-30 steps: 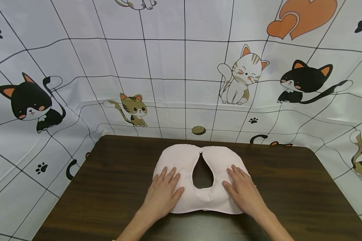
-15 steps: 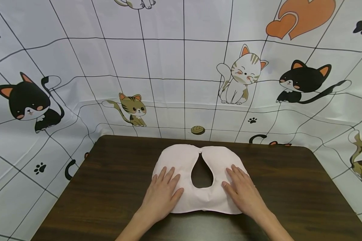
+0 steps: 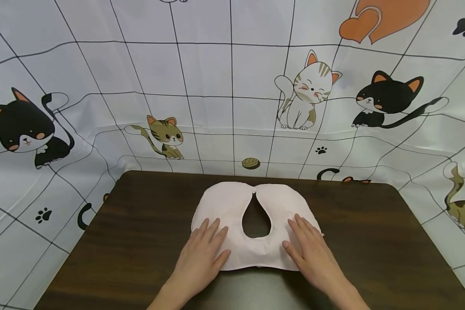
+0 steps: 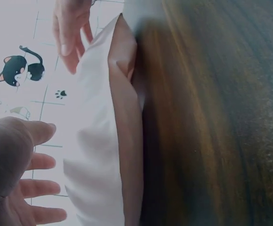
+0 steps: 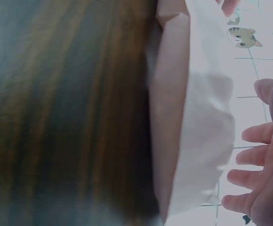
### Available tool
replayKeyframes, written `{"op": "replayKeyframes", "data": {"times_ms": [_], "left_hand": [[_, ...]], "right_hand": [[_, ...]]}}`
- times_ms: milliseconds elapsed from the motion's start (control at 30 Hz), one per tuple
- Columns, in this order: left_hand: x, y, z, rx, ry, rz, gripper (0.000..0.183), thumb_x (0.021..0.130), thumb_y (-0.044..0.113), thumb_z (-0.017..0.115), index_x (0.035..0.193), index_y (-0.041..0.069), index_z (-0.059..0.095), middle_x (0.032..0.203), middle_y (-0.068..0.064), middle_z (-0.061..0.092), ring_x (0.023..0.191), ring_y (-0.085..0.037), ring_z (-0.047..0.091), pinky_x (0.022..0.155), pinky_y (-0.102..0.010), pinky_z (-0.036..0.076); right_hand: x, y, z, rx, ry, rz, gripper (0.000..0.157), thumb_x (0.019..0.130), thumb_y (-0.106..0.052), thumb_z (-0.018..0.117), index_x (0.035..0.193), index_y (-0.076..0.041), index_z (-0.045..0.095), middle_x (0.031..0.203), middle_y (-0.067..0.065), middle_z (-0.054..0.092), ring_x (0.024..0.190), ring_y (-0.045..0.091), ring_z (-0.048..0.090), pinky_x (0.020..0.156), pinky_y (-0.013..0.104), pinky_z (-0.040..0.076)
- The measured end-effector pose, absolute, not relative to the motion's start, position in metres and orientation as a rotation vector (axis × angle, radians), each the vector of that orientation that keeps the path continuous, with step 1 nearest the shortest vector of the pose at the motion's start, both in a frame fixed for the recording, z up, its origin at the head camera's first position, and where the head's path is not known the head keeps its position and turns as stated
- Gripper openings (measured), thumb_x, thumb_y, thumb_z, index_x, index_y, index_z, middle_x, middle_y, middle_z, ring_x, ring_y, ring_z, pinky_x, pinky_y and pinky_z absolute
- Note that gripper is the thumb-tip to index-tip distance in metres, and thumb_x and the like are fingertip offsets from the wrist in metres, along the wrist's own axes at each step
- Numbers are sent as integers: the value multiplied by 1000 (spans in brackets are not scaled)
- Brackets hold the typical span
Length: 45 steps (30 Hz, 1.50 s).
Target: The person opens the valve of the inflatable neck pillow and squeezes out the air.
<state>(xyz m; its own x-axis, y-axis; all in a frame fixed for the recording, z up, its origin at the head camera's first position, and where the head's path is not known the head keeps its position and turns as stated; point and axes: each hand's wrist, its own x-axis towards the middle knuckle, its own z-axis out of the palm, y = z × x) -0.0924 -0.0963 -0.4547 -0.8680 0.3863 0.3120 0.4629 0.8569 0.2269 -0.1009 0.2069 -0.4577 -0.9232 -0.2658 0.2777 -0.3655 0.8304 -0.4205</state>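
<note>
A pale pink U-shaped neck pillow (image 3: 255, 255) lies flat, its two ends meeting at the far side around a teardrop-shaped hole. Over its left half is my left hand (image 3: 202, 256), fingers straight and slightly spread. My right hand (image 3: 314, 255) is over the other half, fingers pointing forward. In the left wrist view, a narrow gap shows between the left fingers (image 4: 40, 188) and the pillow's top (image 4: 92, 146). The right wrist view likewise shows the right fingers (image 5: 249, 155) just off the pillow's surface (image 5: 204, 108). Neither hand grips anything.
The pillow is on a dark brown wooden table (image 3: 147, 206) with rounded far corners. Behind and beside the table hangs a white sheet (image 3: 209, 73) with black grid lines and printed cats, paw prints and hearts.
Both hands have eased off the pillow, shifting slightly back toward the person. The pillow stays in place on the table, while the head view has shifted a little.
</note>
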Motion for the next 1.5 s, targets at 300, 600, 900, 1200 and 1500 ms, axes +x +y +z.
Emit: {"op": "replayKeyframes", "data": {"times_ms": [300,600,900,1200,1500], "left_hand": [[-95,-97,-459,-663,-2804,-448,48,96,33,71,136,8,65,146,-16,56,138,-44,47,105,-64,41],[-96,-98,-467,-682,-2814,-411,46,95,32,72,135,9,66,146,-16,56,138,-44,47,105,-64,41],[-95,-98,-467,-717,-2794,-366,48,90,25,78,133,8,66,145,-17,56,135,-47,48,100,-63,45],[-91,-97,-460,-775,-2805,-333,50,90,28,78,136,12,65,148,-14,54,138,-41,47,104,-61,44],[-86,-92,-454,-936,-2710,-326,46,91,22,76,135,15,66,147,-13,56,139,-37,48,107,-53,44]], "right_hand": [[-106,209,-467,491,-2845,613,62,94,-28,74,144,3,55,154,23,45,143,44,39,109,66,34],[-105,210,-474,498,-2855,568,62,93,-29,75,144,2,55,154,22,47,143,44,39,109,68,33],[-105,209,-477,518,-2845,508,62,91,-27,77,143,1,57,153,23,47,142,44,41,109,68,33],[-103,208,-478,541,-2808,526,58,91,-27,78,140,-2,60,152,24,48,141,44,43,108,66,34],[-98,204,-476,645,-2734,589,56,92,-26,77,141,-6,60,153,18,49,143,37,41,110,64,33]]}}
